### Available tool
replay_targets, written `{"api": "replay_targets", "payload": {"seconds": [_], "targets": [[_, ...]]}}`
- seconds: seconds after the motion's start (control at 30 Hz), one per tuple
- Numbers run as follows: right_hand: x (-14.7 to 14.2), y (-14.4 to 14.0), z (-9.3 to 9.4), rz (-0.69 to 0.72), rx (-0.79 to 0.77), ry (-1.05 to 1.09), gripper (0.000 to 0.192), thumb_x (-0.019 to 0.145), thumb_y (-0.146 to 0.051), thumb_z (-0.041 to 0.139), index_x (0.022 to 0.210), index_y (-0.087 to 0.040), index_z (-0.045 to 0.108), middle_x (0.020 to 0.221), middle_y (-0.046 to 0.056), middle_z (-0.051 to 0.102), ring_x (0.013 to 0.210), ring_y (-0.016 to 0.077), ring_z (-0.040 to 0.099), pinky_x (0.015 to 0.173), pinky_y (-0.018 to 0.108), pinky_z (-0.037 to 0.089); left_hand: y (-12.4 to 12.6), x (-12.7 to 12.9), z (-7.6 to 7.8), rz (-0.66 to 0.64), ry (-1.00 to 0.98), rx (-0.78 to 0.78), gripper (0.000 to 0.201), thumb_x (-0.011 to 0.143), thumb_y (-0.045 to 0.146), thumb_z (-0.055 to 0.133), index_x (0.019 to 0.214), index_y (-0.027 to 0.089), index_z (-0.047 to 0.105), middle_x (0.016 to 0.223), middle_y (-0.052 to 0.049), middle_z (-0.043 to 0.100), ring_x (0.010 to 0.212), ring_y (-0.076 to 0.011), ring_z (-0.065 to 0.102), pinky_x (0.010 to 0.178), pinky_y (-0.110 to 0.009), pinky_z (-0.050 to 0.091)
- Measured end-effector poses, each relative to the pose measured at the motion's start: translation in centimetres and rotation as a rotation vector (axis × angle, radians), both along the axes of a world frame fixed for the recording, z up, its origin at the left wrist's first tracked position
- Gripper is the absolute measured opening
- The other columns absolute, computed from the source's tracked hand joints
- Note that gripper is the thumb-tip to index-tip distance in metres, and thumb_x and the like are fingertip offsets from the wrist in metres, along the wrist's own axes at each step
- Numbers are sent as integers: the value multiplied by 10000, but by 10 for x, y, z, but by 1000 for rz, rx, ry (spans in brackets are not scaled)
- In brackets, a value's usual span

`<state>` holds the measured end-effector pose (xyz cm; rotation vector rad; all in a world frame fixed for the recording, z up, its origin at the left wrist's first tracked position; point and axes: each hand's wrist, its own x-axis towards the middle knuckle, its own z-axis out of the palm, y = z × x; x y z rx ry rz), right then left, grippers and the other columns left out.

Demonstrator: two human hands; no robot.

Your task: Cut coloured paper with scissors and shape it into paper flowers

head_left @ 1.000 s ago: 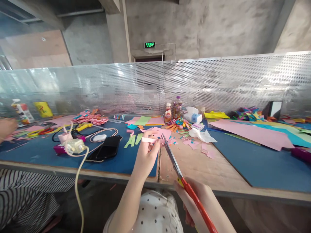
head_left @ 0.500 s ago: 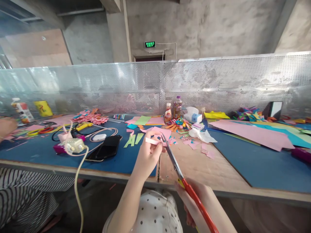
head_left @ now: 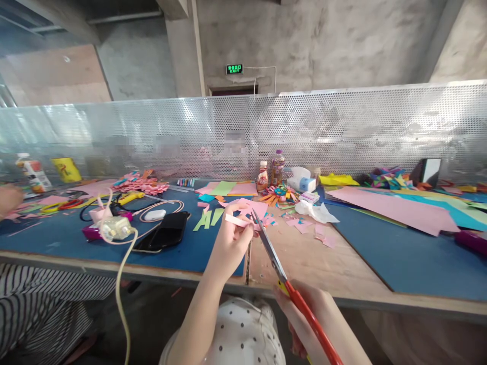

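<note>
My left hand is closed on a narrow pink paper strip, held above the near edge of the table. Red-handled scissors are gripped in my right hand, their blades pointing up and away from me. The blade tips lie right beside the strip and my left fingertips; whether they touch the paper I cannot tell. Behind my left hand lies a pink paper sheet. Small pink scraps are scattered to the right, and green paper pieces rest to the left.
A black phone, a plug adapter and cables occupy the left side. Two bottles, a tissue pack and crumpled tissue stand farther back. Large pink paper lies right. Another person's hand shows far left.
Very little differs. The pink strip and the scissor blades have shifted slightly against each other, and the view has moved a touch. Both hands keep their hold.
</note>
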<state>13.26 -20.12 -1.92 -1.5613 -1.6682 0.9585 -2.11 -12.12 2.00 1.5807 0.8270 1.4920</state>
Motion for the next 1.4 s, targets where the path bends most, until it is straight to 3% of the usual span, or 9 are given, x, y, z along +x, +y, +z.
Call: {"api": "replay_targets", "payload": {"seconds": [0.27, 0.93, 1.1, 1.4], "targets": [[0, -1, 2, -9, 66, -34, 365, 793, -469, 457, 560, -187, 439, 397, -31, 448, 416, 99, 462, 404, 189, 295, 0, 2, 0, -4, -41, 4, 328, 786, 204, 535, 1078, 222, 386, 746, 11, 526, 738, -153, 589, 735, -309, 466], [-1, 1, 0, -2, -36, 3, 371, 784, -504, 434, 585, -192, 413, 391, -45, 454, 345, 76, 446, 381, 167, 290, 0, 3, 1, 6, -33, 7, 296, 791, 198, 529, 1045, 224, 378, 722, 28, 489, 644, -119, 538, 706, -294, 452], [0, 2, -3, -3, 20, -33, 360, 785, -476, 446, 570, -187, 424, 393, -33, 446, 405, 90, 465, 381, 163, 283, 0, 4, 1, -9, -44, -1, 298, 789, 186, 527, 1045, 223, 379, 726, 28, 483, 701, -134, 564, 715, -298, 453], [-3, -3, 7, 17, -38, 88, 379, 814, -496, 403, 582, -196, 402, 392, -50, 424, 354, 95, 461, 373, 178, 363, 4, 5, 2, 19, -42, -11, 316, 775, 205, 540, 1049, 218, 385, 746, 7, 539, 734, -164, 598, 694, -305, 462]]}}
